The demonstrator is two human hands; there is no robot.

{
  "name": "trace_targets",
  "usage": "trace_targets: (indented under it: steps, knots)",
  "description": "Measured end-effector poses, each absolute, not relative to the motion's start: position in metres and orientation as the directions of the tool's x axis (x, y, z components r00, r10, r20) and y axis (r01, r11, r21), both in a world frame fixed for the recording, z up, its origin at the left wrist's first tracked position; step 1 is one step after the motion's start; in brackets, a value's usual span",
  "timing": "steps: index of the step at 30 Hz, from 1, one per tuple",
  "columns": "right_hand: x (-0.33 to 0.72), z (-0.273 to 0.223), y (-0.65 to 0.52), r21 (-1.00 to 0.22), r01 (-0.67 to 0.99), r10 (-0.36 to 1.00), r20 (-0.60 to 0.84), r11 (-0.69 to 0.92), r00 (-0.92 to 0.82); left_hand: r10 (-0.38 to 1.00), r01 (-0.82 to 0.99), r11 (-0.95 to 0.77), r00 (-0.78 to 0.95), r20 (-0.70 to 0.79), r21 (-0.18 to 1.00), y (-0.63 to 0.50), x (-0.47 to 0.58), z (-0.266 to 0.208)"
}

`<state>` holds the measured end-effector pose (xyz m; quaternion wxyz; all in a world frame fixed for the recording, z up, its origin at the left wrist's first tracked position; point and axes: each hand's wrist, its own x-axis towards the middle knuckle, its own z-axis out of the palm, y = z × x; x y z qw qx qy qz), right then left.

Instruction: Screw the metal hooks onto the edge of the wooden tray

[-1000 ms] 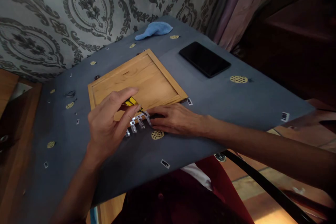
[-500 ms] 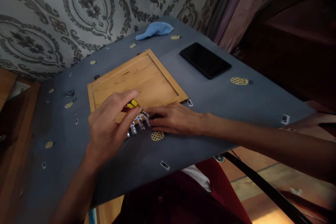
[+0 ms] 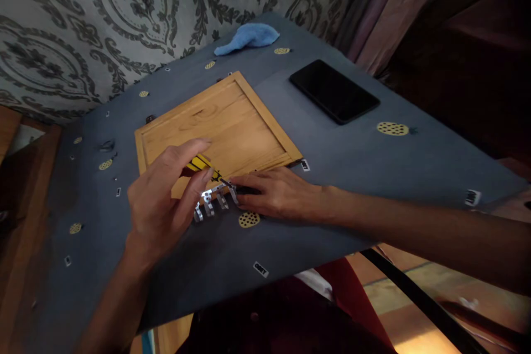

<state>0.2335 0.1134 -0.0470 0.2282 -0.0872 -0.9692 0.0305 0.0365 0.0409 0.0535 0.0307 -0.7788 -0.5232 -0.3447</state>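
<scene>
My left hand [image 3: 154,199] is closed around a yellow-and-black screwdriver [image 3: 199,163], its shaft slanting down to the right. The tip meets the right end of a silver metal hook rack [image 3: 208,204]. That rack lies along the near edge of a framed wooden panel [image 3: 215,124], its several hooks pointing towards me. My right hand [image 3: 282,194] rests low beside the tip, fingers closed on the rack's right end. Its fingertips partly cover that spot, and any screw there is too small to make out.
A black phone [image 3: 334,91] lies right of the panel on the blue patterned tablecloth [image 3: 199,282]. Towards the wall is a blue cloth [image 3: 249,38]. A small dark item [image 3: 107,145] sits at the left. Wooden furniture [image 3: 31,221] stands beyond the table's left edge.
The screwdriver and my left hand have shifted slightly left, showing more of its handle and shaft. My right hand stays at the rack's end. The view has moved a little.
</scene>
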Motion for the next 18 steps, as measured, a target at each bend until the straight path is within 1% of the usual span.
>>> trace_targets:
  steps: [3, 6, 9, 14, 16, 18]
  knots:
    - [0.2343, -0.0462, 0.1140, -0.108, 0.149, 0.181, 0.423, 0.983, -0.888, 0.790, 0.836, -0.446, 0.199, 0.580, 0.320, 0.0413, 0.0349, 0.0502]
    - [0.2350, -0.0442, 0.1142, -0.136, 0.145, 0.188, 0.389, 0.980, -0.902, 0.778, 0.852, -0.427, 0.175, 0.603, 0.303, 0.0401, 0.0353, 0.0486]
    - [0.2348, -0.0427, 0.1129, -0.199, 0.160, 0.224, 0.359, 0.967, -0.906, 0.788, 0.859, -0.413, 0.171, 0.591, 0.302, 0.0380, 0.0382, 0.0512]
    - [0.2333, -0.0429, 0.1094, -0.336, 0.233, 0.346, 0.331, 0.913, -0.878, 0.811, 0.812, -0.434, 0.163, 0.561, 0.391, 0.0360, 0.0413, 0.0572]
    - [0.2328, -0.0426, 0.1089, -0.379, 0.250, 0.379, 0.318, 0.891, -0.869, 0.810, 0.804, -0.444, 0.171, 0.561, 0.396, 0.0365, 0.0404, 0.0574]
    - [0.2325, -0.0413, 0.1093, -0.397, 0.250, 0.382, 0.297, 0.883, -0.875, 0.809, 0.810, -0.439, 0.168, 0.563, 0.389, 0.0373, 0.0391, 0.0565]
